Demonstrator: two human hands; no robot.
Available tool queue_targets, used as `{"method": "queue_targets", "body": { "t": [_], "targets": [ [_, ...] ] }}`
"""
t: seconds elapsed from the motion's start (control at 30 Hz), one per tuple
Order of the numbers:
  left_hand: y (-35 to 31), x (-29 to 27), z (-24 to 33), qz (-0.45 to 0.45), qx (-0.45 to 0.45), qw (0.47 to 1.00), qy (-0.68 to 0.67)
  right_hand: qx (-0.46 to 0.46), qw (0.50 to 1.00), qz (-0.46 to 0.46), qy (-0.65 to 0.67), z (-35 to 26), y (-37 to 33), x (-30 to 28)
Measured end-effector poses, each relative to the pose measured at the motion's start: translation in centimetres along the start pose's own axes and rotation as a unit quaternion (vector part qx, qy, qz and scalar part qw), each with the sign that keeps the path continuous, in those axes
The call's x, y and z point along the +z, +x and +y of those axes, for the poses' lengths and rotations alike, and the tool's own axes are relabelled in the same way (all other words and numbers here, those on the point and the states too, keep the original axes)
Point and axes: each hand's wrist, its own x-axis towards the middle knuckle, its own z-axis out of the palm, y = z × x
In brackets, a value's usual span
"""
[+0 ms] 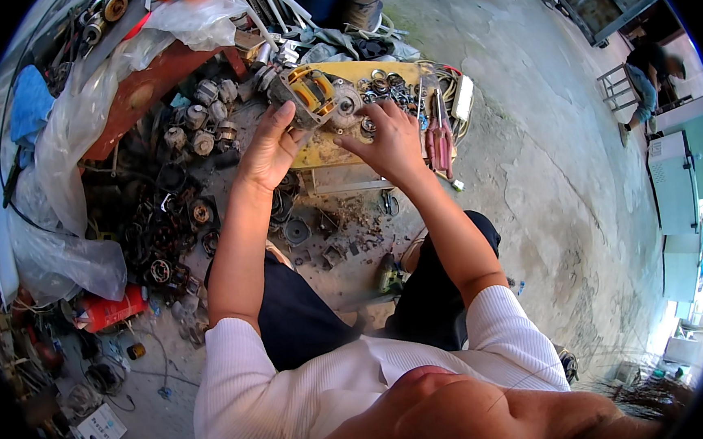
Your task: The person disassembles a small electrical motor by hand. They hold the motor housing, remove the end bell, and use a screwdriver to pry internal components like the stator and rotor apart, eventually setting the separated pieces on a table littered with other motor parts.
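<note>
My left hand (269, 148) grips an electric motor stator (306, 94) with yellow-wrapped windings. The thumb lies along its near side, and the stator hides the other fingers. Beside it, a round grey metal motor end cover (346, 104) faces up with a hole in its middle. My right hand (391, 139) has its thumb and forefinger curved at the cover's right and near edges. Both parts are over a low yellow bench (335, 154). Several small rings and metal bits (391, 86) lie on it, past my right fingers. Red-handled pliers (439, 136) lie at its right end.
Several used motors (202, 120) and dark loose parts (160, 225) heap up at the left. A red table (135, 92) draped with clear plastic (73, 198) stands beyond. A white power strip (463, 97) lies right of the bench. Another person (647, 76) is far off at the right.
</note>
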Motion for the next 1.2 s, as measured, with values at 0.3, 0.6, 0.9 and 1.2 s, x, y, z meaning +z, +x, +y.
{"method": "queue_targets", "body": {
  "t": [0.3,0.6,0.9,1.2],
  "targets": [
    [-0.6,1.9,-1.3,-0.029,-0.035,0.997,0.07,0.035,0.917,-0.041,0.396,2.9,-2.0,-2.4],
    [-2.1,5.3,-3.2,-0.032,-0.081,0.979,0.182,0.059,0.881,-0.171,0.437,2.3,-2.6,-4.7],
    [-2.5,5.2,-3.9,-0.063,-0.089,0.96,0.257,0.084,0.864,-0.194,0.457,2.2,-4.0,-5.8],
    [-2.9,5.3,-4.4,-0.092,-0.094,0.945,0.299,0.097,0.873,-0.153,0.452,2.4,-5.7,-4.9]
  ]
}}
